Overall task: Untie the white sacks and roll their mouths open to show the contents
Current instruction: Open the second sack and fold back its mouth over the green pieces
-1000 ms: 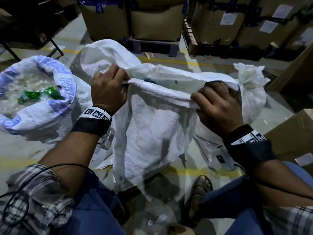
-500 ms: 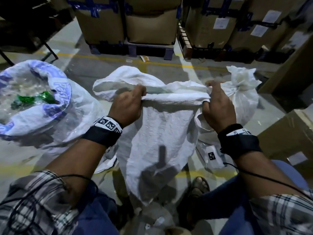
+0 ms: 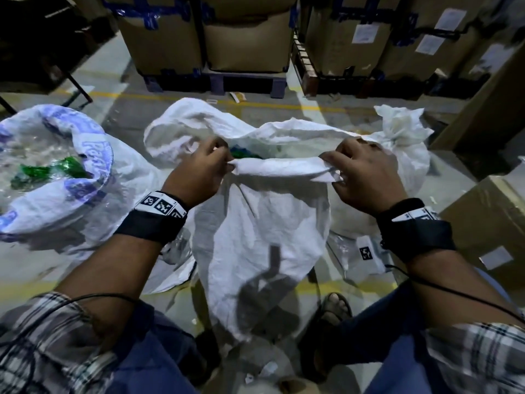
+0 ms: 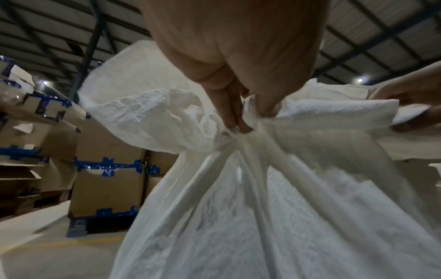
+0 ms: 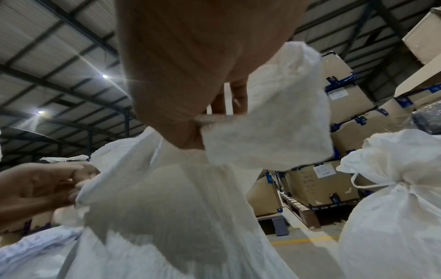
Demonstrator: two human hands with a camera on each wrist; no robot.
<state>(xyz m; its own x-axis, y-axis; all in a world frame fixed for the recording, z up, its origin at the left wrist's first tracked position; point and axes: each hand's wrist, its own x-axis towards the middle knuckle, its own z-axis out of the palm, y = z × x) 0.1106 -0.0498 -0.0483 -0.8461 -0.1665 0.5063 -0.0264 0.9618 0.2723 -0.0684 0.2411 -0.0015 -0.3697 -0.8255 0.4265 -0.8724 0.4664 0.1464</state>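
Sack mouth held at both ends

White sack [image 3: 261,240] stands on the floor [image 3: 133,109] between the person's knees, mouth partly open, near rim folded into a band. Left hand [image 3: 199,169] grips the left end of that band, fingers [image 4: 232,111] curled into bunched fabric. Right hand [image 3: 360,172] pinches the right end, a flap of rim sticking up past the thumb in the right wrist view. Green pieces [image 3: 241,153] show inside, just far of the band. Open sack with blue print [image 3: 56,177] sits left, rim rolled down. Tied sack [image 3: 403,143] stands right and far, touching the held one. Cardboard boxes [image 3: 247,38] line the far side.
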